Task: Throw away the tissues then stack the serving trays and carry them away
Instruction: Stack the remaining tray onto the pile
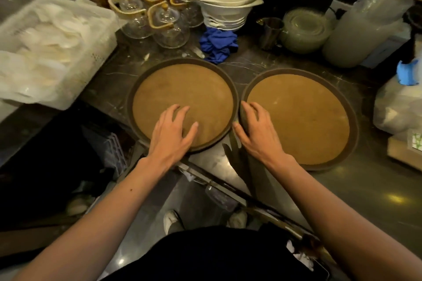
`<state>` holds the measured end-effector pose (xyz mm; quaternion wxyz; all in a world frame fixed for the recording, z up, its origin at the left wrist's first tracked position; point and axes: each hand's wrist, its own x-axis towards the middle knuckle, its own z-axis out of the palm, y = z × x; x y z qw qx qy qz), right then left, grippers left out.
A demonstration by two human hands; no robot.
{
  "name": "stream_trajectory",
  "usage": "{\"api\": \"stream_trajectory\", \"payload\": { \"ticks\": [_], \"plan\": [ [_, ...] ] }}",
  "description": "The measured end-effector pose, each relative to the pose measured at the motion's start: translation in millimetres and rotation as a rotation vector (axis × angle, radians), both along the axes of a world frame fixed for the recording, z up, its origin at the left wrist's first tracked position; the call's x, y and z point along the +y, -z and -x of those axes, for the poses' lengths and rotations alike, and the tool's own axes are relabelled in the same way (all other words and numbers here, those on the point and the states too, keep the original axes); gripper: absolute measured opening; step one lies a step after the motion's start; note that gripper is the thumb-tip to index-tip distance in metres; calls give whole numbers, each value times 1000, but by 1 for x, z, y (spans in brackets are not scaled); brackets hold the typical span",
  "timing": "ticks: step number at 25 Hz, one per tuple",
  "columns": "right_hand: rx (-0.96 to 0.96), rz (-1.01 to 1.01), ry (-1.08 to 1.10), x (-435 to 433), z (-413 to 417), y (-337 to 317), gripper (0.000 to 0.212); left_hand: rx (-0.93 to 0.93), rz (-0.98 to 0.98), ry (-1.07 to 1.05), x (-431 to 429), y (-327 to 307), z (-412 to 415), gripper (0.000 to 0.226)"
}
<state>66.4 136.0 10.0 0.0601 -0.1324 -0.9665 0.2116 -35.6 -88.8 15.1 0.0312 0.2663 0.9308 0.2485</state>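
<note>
Two round brown serving trays lie side by side on the dark counter, the left tray (pixel 182 89) and the right tray (pixel 303 116). Both are bare inside. My left hand (pixel 171 130) hovers or rests over the near part of the left tray with its fingers spread and nothing in it. My right hand (pixel 253 128) curls over the left rim of the right tray, thumb outside the rim, fingers inside. No tissues show on the trays.
A blue cloth (pixel 219 44) lies behind the trays. Further back stand several glass teapots (pixel 164 23), stacked white dishes (pixel 225 4), a metal cup (pixel 271 32) and glass bowls (pixel 303 29). A white crate (pixel 52 52) sits left; plastic bags (pixel 397 102) right.
</note>
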Motion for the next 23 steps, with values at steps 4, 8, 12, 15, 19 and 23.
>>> {"api": "stream_trajectory", "payload": {
  "ticks": [4, 8, 12, 15, 19, 23],
  "plan": [
    [7, -37, 30, -60, 39, -5, 62, -5, -11, -46, -64, -2, 30, 56],
    [-35, -92, 69, -92, 68, -9, 64, -37, -20, -60, -110, 0, 55, 58],
    [-96, -156, 79, -102, 84, -13, 65, -57, -30, -69, -132, 4, 72, 59],
    [-123, -162, 87, -100, 96, -14, 66, -69, -49, -71, -134, 8, 83, 59],
    [-139, -164, 81, -80, 116, -13, 66, -100, -28, -79, -125, 16, 97, 60],
    [-178, -139, 54, -48, 143, -5, 67, -139, 29, -121, -111, 27, 113, 61]
  ]
}}
